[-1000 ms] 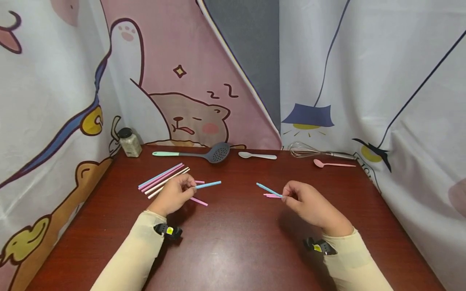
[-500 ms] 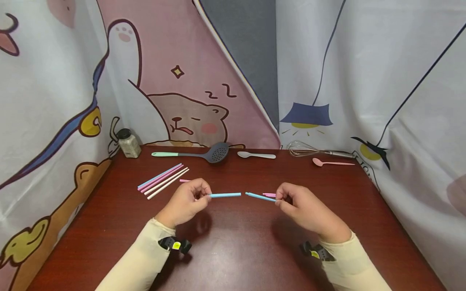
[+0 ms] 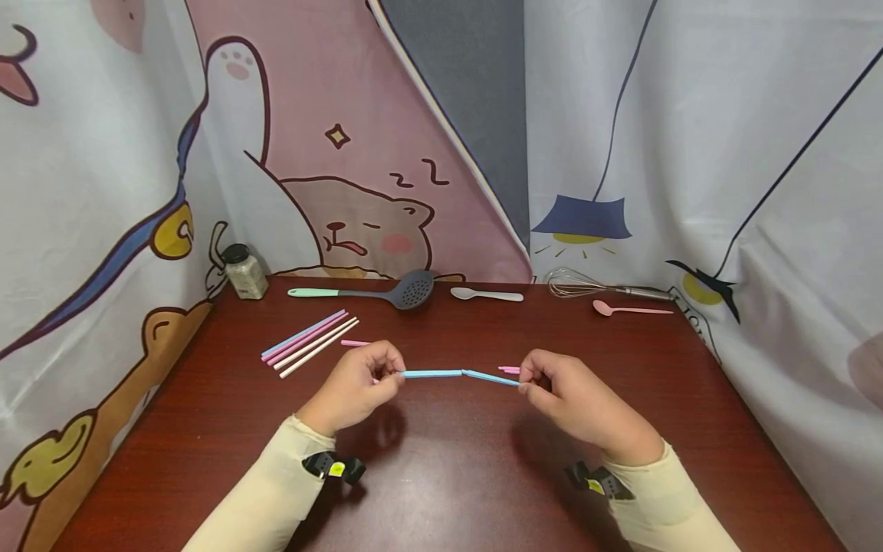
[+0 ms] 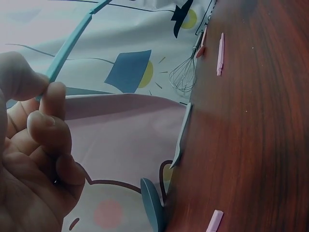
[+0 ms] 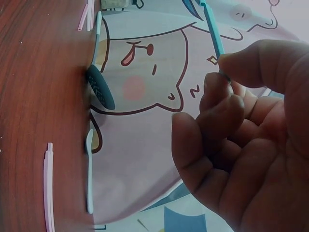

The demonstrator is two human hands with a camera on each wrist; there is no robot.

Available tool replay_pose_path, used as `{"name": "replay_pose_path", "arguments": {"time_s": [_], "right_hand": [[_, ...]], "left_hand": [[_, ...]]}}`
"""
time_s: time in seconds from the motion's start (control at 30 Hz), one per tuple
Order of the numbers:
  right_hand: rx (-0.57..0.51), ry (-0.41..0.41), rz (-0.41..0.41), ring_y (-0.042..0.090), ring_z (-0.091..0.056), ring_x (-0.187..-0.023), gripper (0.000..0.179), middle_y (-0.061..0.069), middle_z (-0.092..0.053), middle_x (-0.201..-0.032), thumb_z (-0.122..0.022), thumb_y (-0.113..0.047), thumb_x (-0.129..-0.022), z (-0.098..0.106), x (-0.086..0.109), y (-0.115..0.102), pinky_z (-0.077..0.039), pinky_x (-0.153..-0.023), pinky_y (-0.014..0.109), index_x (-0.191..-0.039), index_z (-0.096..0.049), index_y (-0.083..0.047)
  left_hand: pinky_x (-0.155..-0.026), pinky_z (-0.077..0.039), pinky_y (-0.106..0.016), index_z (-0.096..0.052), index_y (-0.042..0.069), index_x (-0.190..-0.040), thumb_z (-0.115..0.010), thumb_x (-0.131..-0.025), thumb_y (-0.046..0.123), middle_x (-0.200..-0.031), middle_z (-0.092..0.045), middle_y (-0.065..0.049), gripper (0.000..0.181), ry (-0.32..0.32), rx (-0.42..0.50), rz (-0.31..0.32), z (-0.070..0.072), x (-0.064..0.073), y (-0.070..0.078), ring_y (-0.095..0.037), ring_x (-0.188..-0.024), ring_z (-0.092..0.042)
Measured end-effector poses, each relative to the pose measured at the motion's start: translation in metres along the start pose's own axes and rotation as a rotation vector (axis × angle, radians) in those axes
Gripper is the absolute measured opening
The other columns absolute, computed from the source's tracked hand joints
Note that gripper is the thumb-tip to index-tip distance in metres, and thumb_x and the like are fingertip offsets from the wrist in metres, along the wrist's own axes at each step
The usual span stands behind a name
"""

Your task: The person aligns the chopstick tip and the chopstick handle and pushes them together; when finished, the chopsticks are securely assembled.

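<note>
Above the table, my left hand [image 3: 357,389] pinches a blue straw [image 3: 431,374] between thumb and forefinger. Across from it, my right hand [image 3: 581,399] pinches another blue straw [image 3: 491,377] the same way. The two straws meet end to end with a slight bend at the joint; whether one end sits inside the other is too small to tell. Two pink straw pieces [image 5: 48,188] lie side by side on the table beyond my right hand, one showing a narrower tip. A pink straw [image 3: 354,343] lies partly hidden behind my left hand.
Several blue, pink and cream straws [image 3: 310,343] lie at the left of the wooden table [image 3: 441,475]. Along the back are a jar [image 3: 247,274], a slotted skimmer [image 3: 412,291], a white spoon [image 3: 486,294], a whisk [image 3: 576,284] and a pink spoon [image 3: 631,310].
My left hand has moved right and toward me with its blue straw. My right hand has shifted slightly left. The blue straws' ends, apart before, now meet.
</note>
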State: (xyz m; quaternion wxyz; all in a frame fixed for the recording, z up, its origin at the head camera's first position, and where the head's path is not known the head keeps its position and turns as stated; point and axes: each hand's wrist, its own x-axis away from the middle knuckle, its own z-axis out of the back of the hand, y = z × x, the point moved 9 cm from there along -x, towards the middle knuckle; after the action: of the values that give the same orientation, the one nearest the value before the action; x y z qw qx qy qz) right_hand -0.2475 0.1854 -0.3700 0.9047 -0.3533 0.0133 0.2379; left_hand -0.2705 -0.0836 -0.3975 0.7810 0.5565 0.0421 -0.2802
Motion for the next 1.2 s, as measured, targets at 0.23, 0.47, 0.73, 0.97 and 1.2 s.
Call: {"name": "replay_pose_path", "arguments": {"time_s": [0.23,0.47,0.73,0.97,1.2], "right_hand": [[0.007,0.001,-0.004,0.005,-0.048,-0.063,0.024,-0.011,-0.050,-0.070,-0.067,0.003,-0.089,0.000,0.000,0.000,-0.042,-0.054,0.023,-0.088,-0.060,-0.020],[0.050,0.011,0.004,0.005,-0.048,-0.065,0.025,-0.011,-0.050,-0.071,-0.066,0.005,-0.088,0.001,0.001,-0.003,-0.043,-0.057,0.024,-0.088,-0.060,-0.019],[0.126,0.023,0.064,0.003,-0.047,-0.068,0.026,-0.012,-0.048,-0.073,-0.065,0.006,-0.087,0.002,0.004,-0.014,-0.043,-0.059,0.023,-0.087,-0.059,-0.019],[0.122,0.038,0.074,0.002,-0.047,-0.068,0.027,-0.012,-0.049,-0.073,-0.066,0.006,-0.087,0.003,0.004,-0.015,-0.043,-0.058,0.023,-0.088,-0.060,-0.020],[0.063,0.100,0.093,0.002,-0.047,-0.066,0.027,-0.013,-0.050,-0.072,-0.070,0.005,-0.087,0.008,0.004,-0.015,-0.043,-0.056,0.022,-0.087,-0.062,-0.021]], "left_hand": [[-0.059,-0.043,-0.023,-0.064,0.010,-0.087,-0.067,-0.087,-0.009,-0.073,-0.055,0.004,0.019,0.005,0.004,0.007,0.000,0.000,-0.001,-0.007,-0.068,-0.051],[-0.058,-0.043,-0.022,-0.065,0.009,-0.086,-0.068,-0.087,-0.007,-0.072,-0.055,0.005,0.017,-0.008,-0.006,-0.013,-0.001,0.000,0.002,-0.006,-0.067,-0.051],[-0.058,-0.042,-0.021,-0.064,0.011,-0.084,-0.068,-0.085,-0.006,-0.071,-0.055,0.008,0.018,-0.028,-0.030,-0.002,-0.002,0.000,0.002,-0.006,-0.067,-0.051],[-0.061,-0.044,-0.021,-0.065,0.008,-0.085,-0.068,-0.085,-0.007,-0.073,-0.057,0.004,0.015,-0.045,0.022,0.033,-0.004,0.000,-0.003,-0.007,-0.069,-0.053],[-0.061,-0.045,-0.021,-0.066,0.008,-0.086,-0.069,-0.086,-0.006,-0.074,-0.058,0.003,0.014,-0.036,0.047,0.031,-0.005,0.000,-0.003,-0.007,-0.068,-0.054]]}}
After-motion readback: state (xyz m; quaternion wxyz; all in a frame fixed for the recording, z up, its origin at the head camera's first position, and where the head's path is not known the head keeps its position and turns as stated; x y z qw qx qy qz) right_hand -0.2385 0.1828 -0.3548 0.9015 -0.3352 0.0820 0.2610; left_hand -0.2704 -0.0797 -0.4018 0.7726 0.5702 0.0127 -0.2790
